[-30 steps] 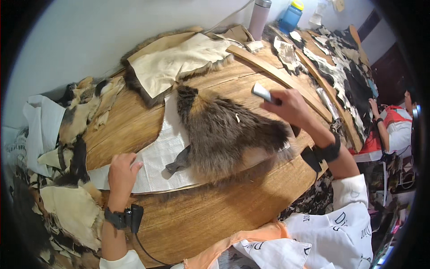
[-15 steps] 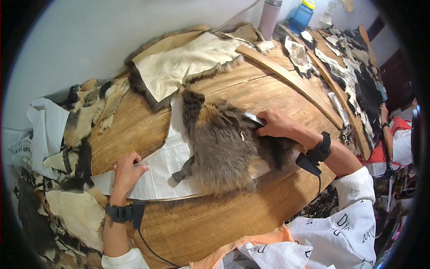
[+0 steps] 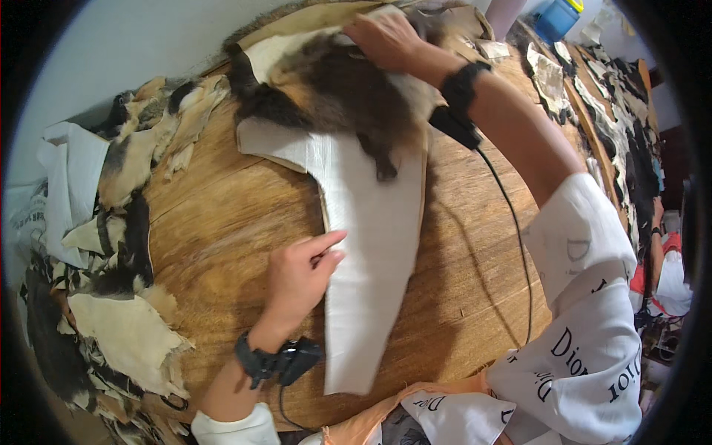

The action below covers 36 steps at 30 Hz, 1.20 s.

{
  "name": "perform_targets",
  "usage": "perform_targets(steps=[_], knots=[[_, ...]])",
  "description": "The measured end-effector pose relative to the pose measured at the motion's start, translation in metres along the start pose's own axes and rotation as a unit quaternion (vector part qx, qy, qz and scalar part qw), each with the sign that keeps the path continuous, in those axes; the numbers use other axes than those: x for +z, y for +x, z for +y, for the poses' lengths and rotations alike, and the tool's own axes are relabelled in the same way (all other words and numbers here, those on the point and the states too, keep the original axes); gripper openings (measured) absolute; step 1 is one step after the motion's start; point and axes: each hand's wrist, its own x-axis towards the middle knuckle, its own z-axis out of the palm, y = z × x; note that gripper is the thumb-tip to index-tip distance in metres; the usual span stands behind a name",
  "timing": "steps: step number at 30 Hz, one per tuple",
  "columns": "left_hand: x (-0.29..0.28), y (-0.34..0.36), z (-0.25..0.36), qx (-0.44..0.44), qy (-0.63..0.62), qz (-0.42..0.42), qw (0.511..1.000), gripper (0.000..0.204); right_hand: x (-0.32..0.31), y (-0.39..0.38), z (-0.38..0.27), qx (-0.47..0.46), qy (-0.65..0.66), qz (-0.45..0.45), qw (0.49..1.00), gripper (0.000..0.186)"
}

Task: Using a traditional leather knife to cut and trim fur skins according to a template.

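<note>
A long white sheet-covered panel (image 3: 374,259), curved along its edges, lies on the wooden table in front of me. At its left edge is my left hand (image 3: 300,278), index finger stretched over the sheet and thumb apart from it. Farther off, my right hand (image 3: 386,43) is closed at the far side of a grey-brown fur piece (image 3: 348,85), blurred by motion. The fur covers the panel's far end and overlaps a pale hide (image 3: 274,55) behind. Whether a tool is also in my right hand, I cannot tell.
Fur and hide scraps (image 3: 122,334) heap along the left, with a folded white cloth (image 3: 70,193). Several more scraps and a wooden strip (image 3: 586,115) lie at the right. A blue jar (image 3: 556,21) stands at the back. Another person's arm (image 3: 657,252) shows far right.
My right hand has moved far and left, carrying the fur off most of the panel. The panel has turned lengthwise toward me. My left hand has shifted right, its fingers now spread.
</note>
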Motion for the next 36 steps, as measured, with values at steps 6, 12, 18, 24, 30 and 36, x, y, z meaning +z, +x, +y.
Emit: perform_targets(steps=[6, 12, 18, 24, 30, 36], knots=[[0.048, 0.048, 0.028, -0.07, -0.121, 0.054, 0.989, 0.027, 0.044, 0.06, 0.002, -0.078, -0.104, 0.092, 0.987, 0.009], [0.048, 0.042, 0.025, -0.078, -0.17, 0.018, 0.982, 0.028, 0.014, 0.041, -0.013, 0.061, 0.065, -0.016, 0.996, 0.028], [0.045, 0.018, 0.025, -0.061, -0.164, -0.016, 0.984, 0.027, -0.056, -0.059, -0.017, 0.077, 0.063, 0.043, 0.994, 0.018], [0.042, -0.022, 0.026, -0.101, -0.21, -0.239, 0.943, 0.029, -0.104, -0.188, -0.007, 0.191, 0.094, -0.065, 0.975, 0.012], [0.025, 0.043, 0.052, 0.149, -0.471, -0.083, 0.865, 0.047, -0.127, -0.261, 0.004, 0.254, 0.078, -0.076, 0.961, 0.016], [0.062, 0.08, 0.032, 0.281, 0.354, 0.029, 0.892, 0.057, -0.134, -0.28, -0.002, 0.256, 0.099, -0.059, 0.96, 0.017]])
